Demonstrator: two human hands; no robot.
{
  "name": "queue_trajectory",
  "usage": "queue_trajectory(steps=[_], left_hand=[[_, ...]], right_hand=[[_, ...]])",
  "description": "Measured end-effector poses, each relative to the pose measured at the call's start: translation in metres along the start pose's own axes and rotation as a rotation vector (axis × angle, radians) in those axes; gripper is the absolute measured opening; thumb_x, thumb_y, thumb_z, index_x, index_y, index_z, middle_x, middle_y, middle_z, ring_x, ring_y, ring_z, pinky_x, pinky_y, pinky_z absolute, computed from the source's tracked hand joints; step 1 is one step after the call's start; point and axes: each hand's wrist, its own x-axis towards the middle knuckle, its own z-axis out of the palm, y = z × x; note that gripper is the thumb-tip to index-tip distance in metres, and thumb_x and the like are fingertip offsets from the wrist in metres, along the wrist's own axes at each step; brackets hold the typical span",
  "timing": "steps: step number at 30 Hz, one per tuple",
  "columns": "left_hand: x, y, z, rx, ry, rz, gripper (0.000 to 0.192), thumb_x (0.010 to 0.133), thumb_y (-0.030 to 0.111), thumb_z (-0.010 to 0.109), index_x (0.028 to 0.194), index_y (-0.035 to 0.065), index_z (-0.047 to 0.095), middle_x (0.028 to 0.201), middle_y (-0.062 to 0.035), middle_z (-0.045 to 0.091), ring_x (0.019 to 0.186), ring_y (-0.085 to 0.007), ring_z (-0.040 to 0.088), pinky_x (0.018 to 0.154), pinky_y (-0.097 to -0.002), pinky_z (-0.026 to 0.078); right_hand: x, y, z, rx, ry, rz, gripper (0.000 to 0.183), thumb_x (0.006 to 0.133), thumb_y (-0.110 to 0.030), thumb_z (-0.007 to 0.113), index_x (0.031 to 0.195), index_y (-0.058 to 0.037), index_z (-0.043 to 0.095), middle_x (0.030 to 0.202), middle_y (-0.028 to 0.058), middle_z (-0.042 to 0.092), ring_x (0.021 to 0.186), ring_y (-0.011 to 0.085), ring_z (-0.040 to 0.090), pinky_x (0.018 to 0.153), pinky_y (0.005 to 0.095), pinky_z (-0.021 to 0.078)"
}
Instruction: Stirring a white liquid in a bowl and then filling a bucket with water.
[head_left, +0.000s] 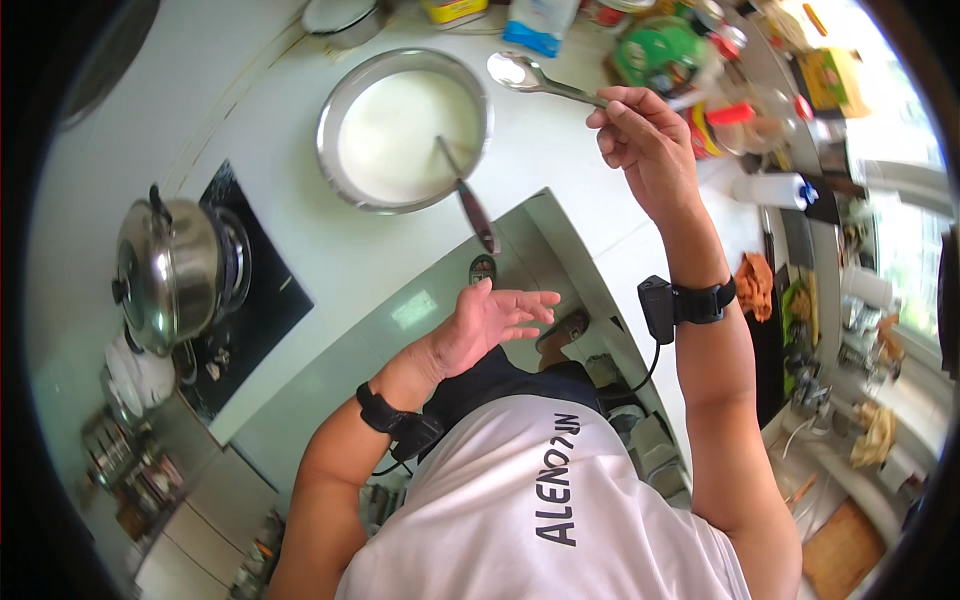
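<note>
A metal spoon (525, 75) is pinched by its handle in my right hand (645, 142), its bowl over the white countertop, to the right of a round steel basin (326, 150). The basin holds a milky white liquid (397, 127). A utensil with a dark handle (477, 214) leans over the basin's near rim, its lower end hidden in the liquid. My left hand (499, 319) is empty, fingers apart, in front of my body and nearer to me than the counter edge.
At left, a lidded steel pot (169, 270) stands on a black gas hob (255, 330). Bottles, a blue-and-white bag (540, 26) and a green container (660, 52) crowd the back right. An orange cloth (754, 285) lies beyond my right forearm, with a wooden board (844, 551) at lower right.
</note>
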Motion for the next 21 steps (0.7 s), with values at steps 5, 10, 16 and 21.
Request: queue_trajectory(steps=[5, 10, 16, 21], left_hand=[[0.045, -0.006, 0.050, 0.150, -0.140, -0.054, 0.091, 0.090, 0.080, 0.024, 0.115, 0.0056, 0.070, 0.154, -0.0179, 0.043, 0.138, -0.0311, 0.043, 0.115, -0.0498, 0.029], [0.101, -0.025, 0.125, 0.238, -0.189, -0.116, 0.089, 0.091, 0.078, 0.026, 0.116, 0.0040, 0.070, 0.152, -0.0234, 0.043, 0.137, -0.0349, 0.045, 0.114, -0.0511, 0.031], [0.199, -0.081, 0.236, 0.425, -0.354, -0.233, 0.090, 0.092, 0.076, 0.025, 0.123, 0.0010, 0.063, 0.149, -0.0225, 0.046, 0.138, -0.0351, 0.045, 0.115, -0.0488, 0.031], [0.307, -0.149, 0.319, 0.560, -0.449, -0.307, 0.091, 0.092, 0.075, 0.023, 0.135, 0.0016, 0.056, 0.150, -0.0161, 0.048, 0.140, -0.0300, 0.042, 0.115, -0.0477, 0.030]], right_hand=[[-0.075, -0.028, -0.096, 0.027, 0.133, -0.135, 0.017, 0.099, -0.011, 0.059, 0.113, -0.0008, 0.063, 0.091, 0.0111, 0.071, 0.068, 0.0114, 0.064, 0.056, 0.0241, 0.0502], [-0.200, -0.041, -0.203, 0.101, 0.348, -0.179, 0.016, 0.099, -0.010, 0.059, 0.112, 0.0003, 0.063, 0.091, 0.0112, 0.071, 0.070, 0.0114, 0.065, 0.057, 0.0239, 0.0509], [-0.400, -0.011, -0.339, 0.012, 0.823, -0.103, 0.016, 0.098, -0.010, 0.060, 0.110, 0.0005, 0.064, 0.088, 0.0105, 0.070, 0.065, 0.0102, 0.063, 0.054, 0.0225, 0.0496], [-0.522, 0.044, -0.420, -0.004, 1.203, 0.082, 0.014, 0.096, -0.007, 0.058, 0.105, 0.0023, 0.063, 0.082, 0.0098, 0.069, 0.062, 0.0107, 0.062, 0.052, 0.0226, 0.0493]])
